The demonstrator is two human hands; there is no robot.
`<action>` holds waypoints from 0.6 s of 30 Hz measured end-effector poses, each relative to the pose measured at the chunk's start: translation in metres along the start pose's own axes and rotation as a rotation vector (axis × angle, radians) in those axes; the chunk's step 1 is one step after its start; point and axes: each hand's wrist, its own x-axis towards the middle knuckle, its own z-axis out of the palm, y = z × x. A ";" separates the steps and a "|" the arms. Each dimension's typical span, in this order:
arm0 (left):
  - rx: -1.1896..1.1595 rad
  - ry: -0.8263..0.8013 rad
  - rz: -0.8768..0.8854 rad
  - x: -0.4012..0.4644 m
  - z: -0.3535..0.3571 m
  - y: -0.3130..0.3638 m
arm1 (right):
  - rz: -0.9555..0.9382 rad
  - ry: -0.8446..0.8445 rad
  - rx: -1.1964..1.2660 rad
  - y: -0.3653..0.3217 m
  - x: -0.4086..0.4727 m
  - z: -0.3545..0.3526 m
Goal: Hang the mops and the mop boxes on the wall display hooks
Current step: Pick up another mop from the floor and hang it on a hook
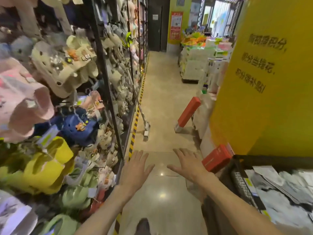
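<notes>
mop box (188, 114) leans upright; basket (240, 182) holds packages (281, 189).

right pillar (264, 92): yellow | far box (188, 112): red-orange | near box (216, 158): red-orange | floor-edge tape (133, 131): yellow-black stripes | floor (162, 99): beige

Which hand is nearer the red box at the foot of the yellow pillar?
Right. The right hand is open just left of the red box; the left hand is open further left, by the shoe rack.
</notes>
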 end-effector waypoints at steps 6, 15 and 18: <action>0.017 0.004 0.071 0.196 0.010 -0.025 | 0.104 -0.017 -0.002 0.038 0.163 -0.025; 0.010 -0.004 0.182 0.436 0.017 -0.021 | 0.173 0.006 0.063 0.109 0.364 -0.064; -0.010 -0.066 0.141 0.508 0.031 -0.027 | 0.151 0.001 0.033 0.135 0.445 -0.062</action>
